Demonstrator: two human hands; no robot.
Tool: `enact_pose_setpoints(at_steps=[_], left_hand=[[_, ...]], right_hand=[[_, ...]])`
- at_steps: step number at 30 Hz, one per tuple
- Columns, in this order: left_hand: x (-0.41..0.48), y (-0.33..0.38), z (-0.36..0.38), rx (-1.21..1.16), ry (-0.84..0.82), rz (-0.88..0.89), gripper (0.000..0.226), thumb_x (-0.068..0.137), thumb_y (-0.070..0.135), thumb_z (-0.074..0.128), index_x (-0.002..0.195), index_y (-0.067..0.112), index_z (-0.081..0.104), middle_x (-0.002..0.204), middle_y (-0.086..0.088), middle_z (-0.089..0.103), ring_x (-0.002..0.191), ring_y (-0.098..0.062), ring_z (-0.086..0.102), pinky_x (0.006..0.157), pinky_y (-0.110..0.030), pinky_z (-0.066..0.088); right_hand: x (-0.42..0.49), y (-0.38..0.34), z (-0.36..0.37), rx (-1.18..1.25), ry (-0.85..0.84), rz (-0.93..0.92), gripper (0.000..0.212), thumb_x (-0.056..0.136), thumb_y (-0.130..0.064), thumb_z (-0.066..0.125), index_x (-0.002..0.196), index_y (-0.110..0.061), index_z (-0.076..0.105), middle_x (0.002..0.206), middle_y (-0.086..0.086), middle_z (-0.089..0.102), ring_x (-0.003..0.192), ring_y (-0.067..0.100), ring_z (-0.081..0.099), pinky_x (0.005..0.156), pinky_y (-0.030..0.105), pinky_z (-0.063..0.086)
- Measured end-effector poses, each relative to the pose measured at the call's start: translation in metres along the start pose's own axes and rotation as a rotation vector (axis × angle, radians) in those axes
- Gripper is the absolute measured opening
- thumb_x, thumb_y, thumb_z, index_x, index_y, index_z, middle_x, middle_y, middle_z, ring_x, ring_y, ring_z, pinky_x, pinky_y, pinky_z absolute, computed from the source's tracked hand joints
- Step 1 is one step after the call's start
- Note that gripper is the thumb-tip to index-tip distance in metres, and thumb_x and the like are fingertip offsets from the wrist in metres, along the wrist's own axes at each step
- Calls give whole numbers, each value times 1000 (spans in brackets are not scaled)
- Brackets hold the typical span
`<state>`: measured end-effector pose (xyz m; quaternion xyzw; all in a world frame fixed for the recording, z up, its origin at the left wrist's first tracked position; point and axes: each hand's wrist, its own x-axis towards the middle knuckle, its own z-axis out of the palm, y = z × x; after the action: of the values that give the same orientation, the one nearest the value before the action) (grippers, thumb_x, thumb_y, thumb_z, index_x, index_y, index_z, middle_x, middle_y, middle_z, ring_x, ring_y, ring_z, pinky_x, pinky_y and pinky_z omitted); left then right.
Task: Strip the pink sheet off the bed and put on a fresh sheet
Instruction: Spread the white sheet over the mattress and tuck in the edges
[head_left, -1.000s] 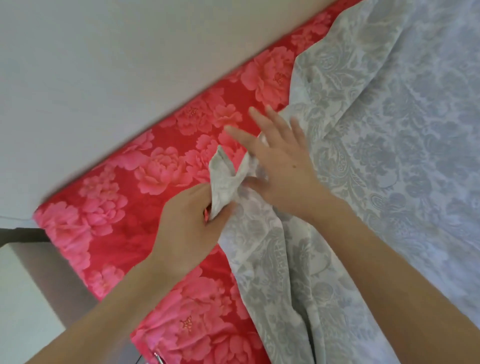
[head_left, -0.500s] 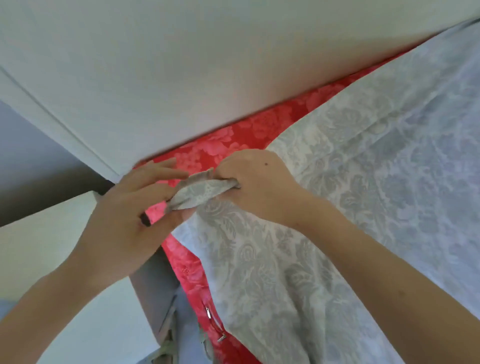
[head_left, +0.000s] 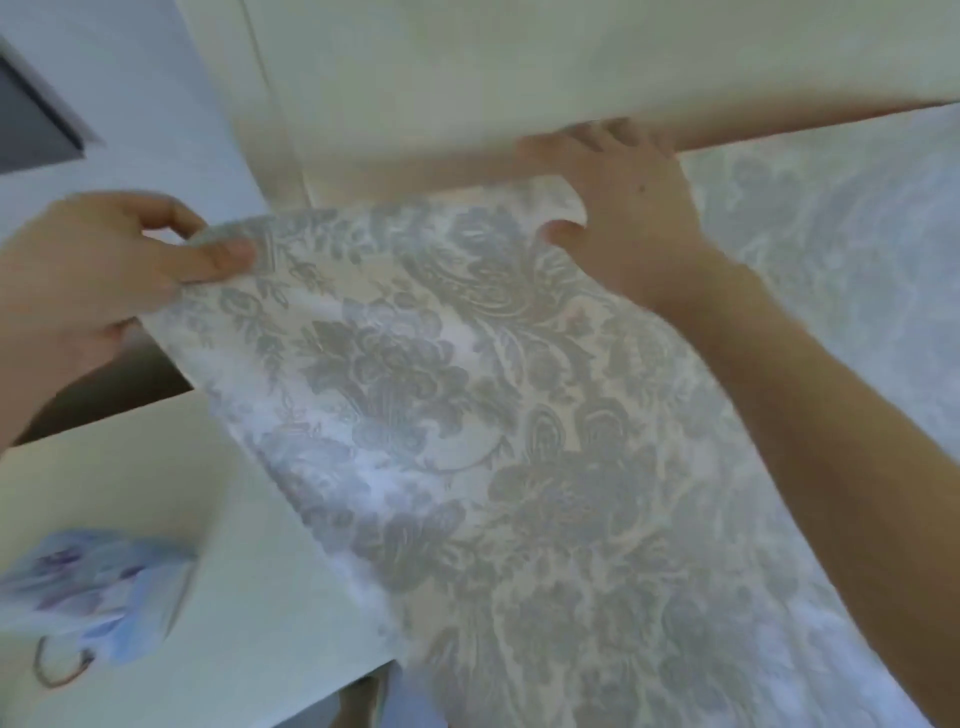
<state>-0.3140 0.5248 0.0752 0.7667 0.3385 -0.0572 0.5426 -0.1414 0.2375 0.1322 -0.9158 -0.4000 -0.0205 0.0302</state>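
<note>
Grey-patterned fresh sheet (head_left: 467, 415) hangs taut between both grips: left hand (head_left: 98, 265) pinches its corner, right hand (head_left: 628, 208) pinches its edge.

One cam only, head-worn: looks fwd & down, v. close over the bed (head_left: 857, 249) corner by the white wall (head_left: 519, 78); grey floral-print fabric sheet (head_left: 519, 441) fills mid-frame, white bedside cabinet (head_left: 234, 597) lower left.

The left hand (head_left: 98, 270) pinches the patterned sheet (head_left: 467, 415) between thumb and curled fingers, while the right hand (head_left: 631, 208), arm stretched forward, extends its fingers and clamps the sheet's edge under its thumb.
</note>
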Motion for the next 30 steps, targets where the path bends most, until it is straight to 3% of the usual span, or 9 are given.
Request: enact_pose_setpoints(at_steps=[4,6,8,11,14,21,24,27,30], left_hand=[[28,-48,43,-119,238,-74,30,77,31,77,71,11,56,64,-7,46,45,-7,45,43,-18,40],[43,-76,62,-328,241,-222,27,75,32,77,72,17,55,74,-7,56,66,-14,62,61,-26,55],[56,-108,79,-372,171,-266,35,67,46,76,82,16,63,89,-8,64,87,-24,65,79,-39,55],[43,-128,117,-445,-24,-326,41,79,41,73,106,11,66,102,-6,65,103,-29,62,83,-34,47],[13,-133,159,-393,-261,-508,78,76,55,69,137,14,43,138,-5,49,131,-29,42,107,-45,35],[-1,-165,215,-549,-276,-692,83,55,66,77,112,8,63,102,-5,66,95,-23,64,94,-42,51],[2,-162,223,-494,-87,-584,40,75,48,74,82,11,62,80,-3,61,75,-18,58,77,-30,52],[5,-159,216,-549,-100,-611,68,59,50,84,109,9,64,100,-1,68,91,-19,64,89,-30,50],[2,-156,198,-460,-89,-561,67,64,45,83,113,6,60,105,-2,67,92,-20,64,90,-32,51]], right_hand=[[-67,-25,65,127,15,163,46,89,-22,60,133,-13,52,126,7,59,112,31,55,92,42,43],[-121,-38,101,176,-86,226,41,87,-24,62,125,-10,59,119,10,63,105,34,60,86,42,49],[-174,-54,127,190,-207,286,42,84,-34,55,119,-10,62,113,10,65,99,35,62,80,42,51],[-239,-81,149,137,-333,363,57,84,-53,42,122,-13,58,115,9,64,102,33,61,83,43,52],[-286,-106,164,78,-343,428,66,81,-60,44,125,-11,52,116,11,63,102,33,61,82,43,53],[-338,-121,197,-34,-452,663,90,70,-66,56,135,-6,40,128,27,52,112,46,55,90,55,47],[-367,-123,202,-9,-465,813,96,68,-64,64,135,0,40,129,28,51,112,44,55,90,52,48],[-389,-129,207,91,-574,844,72,65,-47,80,112,3,57,102,22,63,85,40,63,61,42,55],[-394,-118,214,161,-503,756,28,62,-8,87,70,-5,60,63,8,58,54,26,57,40,29,40]])
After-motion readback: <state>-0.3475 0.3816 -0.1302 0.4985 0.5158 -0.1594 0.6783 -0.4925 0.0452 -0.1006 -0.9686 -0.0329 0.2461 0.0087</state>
